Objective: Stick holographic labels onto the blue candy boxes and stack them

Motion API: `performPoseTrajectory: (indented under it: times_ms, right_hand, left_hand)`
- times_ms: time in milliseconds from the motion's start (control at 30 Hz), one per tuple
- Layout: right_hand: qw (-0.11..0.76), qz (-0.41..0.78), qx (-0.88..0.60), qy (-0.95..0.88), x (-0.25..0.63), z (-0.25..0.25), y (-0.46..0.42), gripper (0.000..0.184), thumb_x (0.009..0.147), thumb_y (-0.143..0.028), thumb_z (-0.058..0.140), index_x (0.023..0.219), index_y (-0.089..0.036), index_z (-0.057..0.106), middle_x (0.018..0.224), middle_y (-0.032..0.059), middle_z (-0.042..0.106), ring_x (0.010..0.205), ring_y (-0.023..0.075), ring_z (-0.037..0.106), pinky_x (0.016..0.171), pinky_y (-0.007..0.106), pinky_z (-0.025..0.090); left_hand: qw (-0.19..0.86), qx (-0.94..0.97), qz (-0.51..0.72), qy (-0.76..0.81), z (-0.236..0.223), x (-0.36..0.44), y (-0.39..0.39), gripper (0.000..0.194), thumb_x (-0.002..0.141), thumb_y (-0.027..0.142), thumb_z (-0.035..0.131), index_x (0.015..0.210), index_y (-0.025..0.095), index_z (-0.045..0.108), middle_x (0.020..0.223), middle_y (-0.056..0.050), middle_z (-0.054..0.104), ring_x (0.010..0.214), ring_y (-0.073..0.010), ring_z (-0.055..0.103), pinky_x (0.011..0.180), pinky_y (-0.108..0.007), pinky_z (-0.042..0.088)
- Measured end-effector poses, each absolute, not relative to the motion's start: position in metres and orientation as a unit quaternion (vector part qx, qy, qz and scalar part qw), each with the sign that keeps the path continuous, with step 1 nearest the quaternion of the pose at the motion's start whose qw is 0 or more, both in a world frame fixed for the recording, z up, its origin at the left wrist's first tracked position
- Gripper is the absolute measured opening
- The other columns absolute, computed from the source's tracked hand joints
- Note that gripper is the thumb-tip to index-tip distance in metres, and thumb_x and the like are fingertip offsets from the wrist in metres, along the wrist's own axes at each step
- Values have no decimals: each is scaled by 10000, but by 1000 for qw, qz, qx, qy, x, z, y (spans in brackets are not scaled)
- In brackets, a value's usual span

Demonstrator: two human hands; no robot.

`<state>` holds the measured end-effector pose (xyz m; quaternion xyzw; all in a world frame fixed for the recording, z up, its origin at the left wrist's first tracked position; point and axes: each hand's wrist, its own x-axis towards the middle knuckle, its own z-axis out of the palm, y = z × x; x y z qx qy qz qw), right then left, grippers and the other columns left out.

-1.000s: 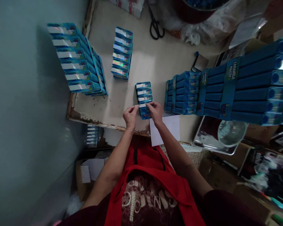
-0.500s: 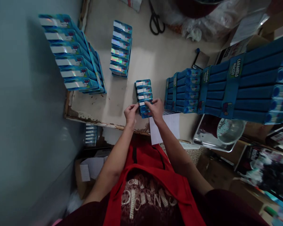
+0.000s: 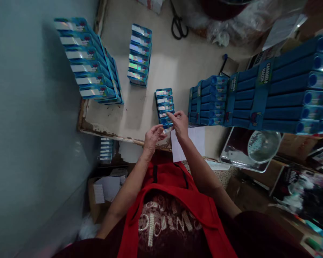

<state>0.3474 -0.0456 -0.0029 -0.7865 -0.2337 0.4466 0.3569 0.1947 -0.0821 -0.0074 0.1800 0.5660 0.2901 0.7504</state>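
A short row of small blue boxes [image 3: 164, 101] with whitish labels on their ends stands near the table's front edge. Just in front of its near end, a thin, shiny whitish label strip [image 3: 168, 130] spans the gap between my hands. My left hand [image 3: 151, 139] pinches the strip's left end with bent fingers. At the strip's other end is my right hand [image 3: 180, 125], its fingers curled and partly hidden. The right thumb stretches over the nearest boxes. A white paper sheet [image 3: 188, 143] lies below my right hand, over the table edge.
Taller blue box stacks stand at the left [image 3: 88, 64] and back [image 3: 140, 53]. Banded blue boxes [image 3: 258, 93] fill the right side. Scissors [image 3: 179, 28] lie at the back. A metal bowl [image 3: 263, 147] sits on a tray at right. The table's edge [image 3: 118, 138] is chipped.
My left hand has come nearer and turned, and the label strip now shows between my hands. My right hand stays by the box row. The view has shifted slightly.
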Motion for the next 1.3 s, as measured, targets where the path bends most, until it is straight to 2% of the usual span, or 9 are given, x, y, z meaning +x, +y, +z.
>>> performPoseTrajectory:
  times_ms: [67,200,367,500,667,833,1033,1200,1300]
  right_hand:
    - [390,448,-781,-194,339,3,-45,573,717,-710,844,810,-269,489,649,-80,563,575,142,581,499,251,431]
    - [415,461,-764,-178,339,6,-52,562,699,-696,859,822,-258,528,629,-96,545,591,127,565,550,253,458]
    - [439,512,-717,-175,357,-1,-73,608,506,-484,989,920,-229,624,719,-77,685,697,144,648,724,296,549]
    - [457,463,-739,-174,358,-14,-79,478,567,-433,940,854,-232,614,754,-44,719,749,171,689,763,324,563]
    - [448,406,-763,-227,348,-30,-72,369,684,-423,858,881,-250,598,794,-24,744,783,190,718,803,340,566]
    - [401,354,-796,-284,346,-36,-68,276,740,-349,805,888,-257,591,818,-20,745,799,197,693,829,344,550]
    - [371,353,-794,-328,348,-40,-68,221,787,-344,764,875,-257,580,827,-24,710,795,193,647,812,335,514]
    - [333,288,-841,-313,356,-52,-71,408,697,-410,857,924,-255,555,897,-27,617,860,194,568,823,332,474]
    - [347,342,-827,-281,363,-61,-72,485,692,-505,866,964,-252,554,826,-67,531,790,171,531,752,304,445]
  left_hand:
    - [773,139,278,554,-2,200,-86,800,537,701,1016,1063,158,755,940,-80,802,715,-164,724,741,-311,587]
    - [731,111,308,599,-6,202,-87,694,436,599,1064,841,160,710,793,-27,748,663,-134,681,715,-294,582]
    - [706,171,301,618,-15,184,-77,621,489,606,1025,789,160,714,728,-13,710,628,-116,638,661,-268,563]
    - [687,268,281,614,-27,176,-60,498,585,580,959,714,178,693,632,2,656,581,-115,583,587,-243,497]
    - [639,313,275,646,-43,178,-48,345,666,490,870,691,197,690,623,11,625,583,-118,548,576,-243,438]
    - [630,307,282,655,-52,181,-51,280,681,448,833,707,199,705,637,16,622,596,-123,534,596,-255,430]
    - [630,260,283,675,-64,187,-53,258,672,412,840,697,209,684,608,33,582,590,-120,501,595,-249,415]
    - [693,160,260,653,-73,201,-49,256,635,309,842,710,196,625,640,37,592,612,-106,520,606,-222,394]
    - [714,79,238,654,-78,214,-47,255,671,290,772,830,205,591,749,17,657,666,-133,601,629,-235,437]
